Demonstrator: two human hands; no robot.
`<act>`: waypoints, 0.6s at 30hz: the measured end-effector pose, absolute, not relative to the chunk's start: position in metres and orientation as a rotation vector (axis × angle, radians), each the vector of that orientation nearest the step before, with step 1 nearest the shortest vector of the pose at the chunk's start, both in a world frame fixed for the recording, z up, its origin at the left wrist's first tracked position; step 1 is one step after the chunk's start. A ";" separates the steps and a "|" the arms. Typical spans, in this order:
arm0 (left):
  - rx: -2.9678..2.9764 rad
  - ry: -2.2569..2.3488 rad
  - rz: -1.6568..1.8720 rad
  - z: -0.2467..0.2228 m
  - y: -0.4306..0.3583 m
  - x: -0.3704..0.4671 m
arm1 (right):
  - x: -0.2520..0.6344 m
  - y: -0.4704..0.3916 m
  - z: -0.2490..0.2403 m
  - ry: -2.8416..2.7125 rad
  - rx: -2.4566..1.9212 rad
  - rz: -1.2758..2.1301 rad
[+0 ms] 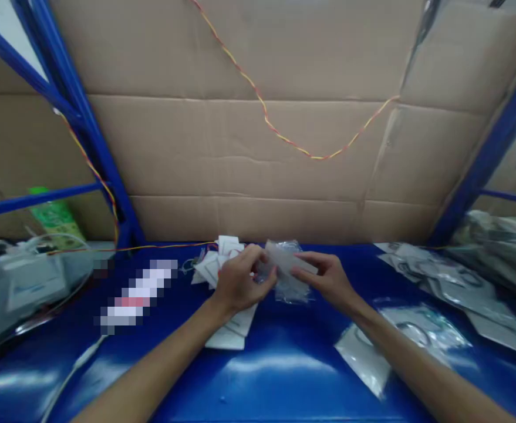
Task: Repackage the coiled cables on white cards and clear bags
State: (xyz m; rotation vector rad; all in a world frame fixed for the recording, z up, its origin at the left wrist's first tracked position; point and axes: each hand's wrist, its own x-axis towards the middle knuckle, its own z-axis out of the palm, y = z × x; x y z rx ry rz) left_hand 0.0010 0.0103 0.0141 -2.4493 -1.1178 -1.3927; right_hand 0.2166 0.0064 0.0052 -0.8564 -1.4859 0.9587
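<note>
Blue tabletop (pixel 293 382) has room nearward; toward its far edge, left hand (pixel 241 282) and right hand (pixel 329 277) pinch plastic (pixel 283 258).

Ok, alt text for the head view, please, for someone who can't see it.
The left hand and right hand hold translucent plastic over a blue tabletop. White cards lie by the left hand, clear bags farther right, cardboard behind.

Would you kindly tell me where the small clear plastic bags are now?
In the head view, the small clear plastic bags lie just right of centre on the glossy blue tabletop, between the left hand and the right hand.
</note>
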 end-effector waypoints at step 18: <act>-2.341 -1.077 -1.213 0.019 0.008 0.001 | 0.214 0.002 0.005 -1.576 -0.845 0.920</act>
